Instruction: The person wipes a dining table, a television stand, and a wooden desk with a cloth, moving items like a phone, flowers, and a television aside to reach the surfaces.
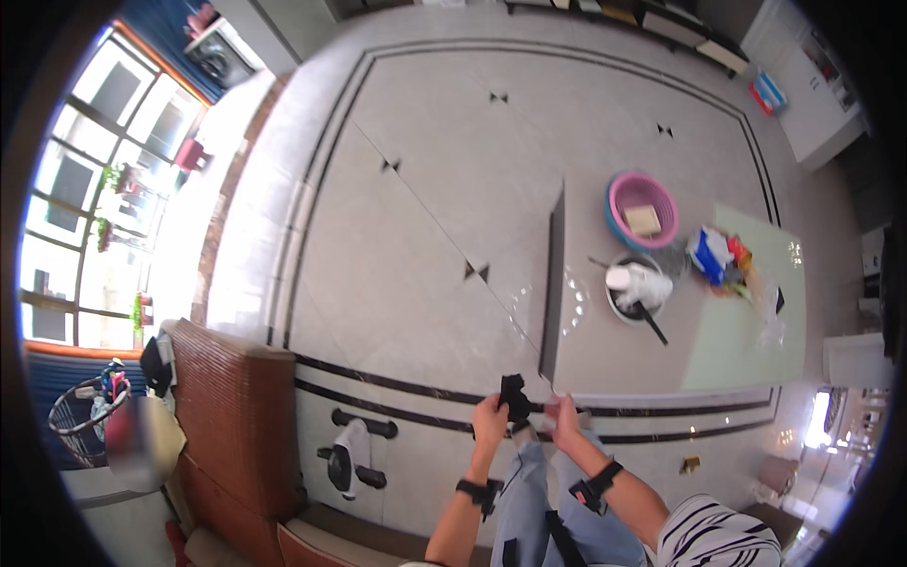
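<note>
One black, lumpy item (513,397), left hand (488,421) gripping it, right hand (565,423) blurred, hold unclear.

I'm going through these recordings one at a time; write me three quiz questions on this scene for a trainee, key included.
1. Multiple choice: what colour is the small item held in the left grip?
a) red
b) black
c) white
2. True or false: the pink basket on the table has a cream object inside it.
3. Count: how many dark wristbands are in view?

Key: 1 b; 2 true; 3 two.
</note>
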A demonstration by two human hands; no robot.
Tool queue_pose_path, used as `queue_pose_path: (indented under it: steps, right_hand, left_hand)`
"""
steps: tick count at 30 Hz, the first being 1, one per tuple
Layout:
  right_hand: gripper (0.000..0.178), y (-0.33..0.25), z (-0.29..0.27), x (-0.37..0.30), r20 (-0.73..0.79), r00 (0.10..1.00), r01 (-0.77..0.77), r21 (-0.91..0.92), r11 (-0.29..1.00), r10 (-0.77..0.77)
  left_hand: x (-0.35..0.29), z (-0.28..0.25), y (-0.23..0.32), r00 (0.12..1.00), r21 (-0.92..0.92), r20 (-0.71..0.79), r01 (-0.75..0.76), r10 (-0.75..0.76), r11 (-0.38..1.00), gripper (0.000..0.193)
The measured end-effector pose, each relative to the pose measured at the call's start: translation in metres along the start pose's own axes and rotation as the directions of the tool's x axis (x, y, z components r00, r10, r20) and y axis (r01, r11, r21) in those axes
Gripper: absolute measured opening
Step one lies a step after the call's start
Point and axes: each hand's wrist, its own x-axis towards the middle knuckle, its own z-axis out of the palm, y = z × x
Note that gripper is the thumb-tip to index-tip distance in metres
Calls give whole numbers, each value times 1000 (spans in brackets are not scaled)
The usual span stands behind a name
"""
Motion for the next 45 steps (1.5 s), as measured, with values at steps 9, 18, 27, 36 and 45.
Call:
queue_pose_path:
  steps: [9, 18, 27, 36, 45]
  right_hand:
    - [60, -160, 152, -152, 948, 312, -610, 244, 754, -55]
    - [47, -339, 364, -234, 842, -153, 859, -145, -491, -517]
    - [47, -451, 523, -256, 847, -263, 592, -236, -771, -462]
    - [48, -591, 663, -271, 815, -273, 349, -411, -843, -511]
    - [48, -748, 764, -203, 735, -240, 278, -574, -770, -634]
  left_hand:
    - [-2, -191, 210, 632, 123, 107, -774, 767, 621, 34]
    - [125, -382, 275, 589, 242, -270, -724, 762, 646, 12]
    - [315, -536, 255, 709, 274, -382, -526, 593, 805, 15]
    - [562, -635, 347, 663, 391, -48, -676, 747, 625, 28]
    - [790, -639, 455, 499, 244, 2, -841, 867, 483, 37]
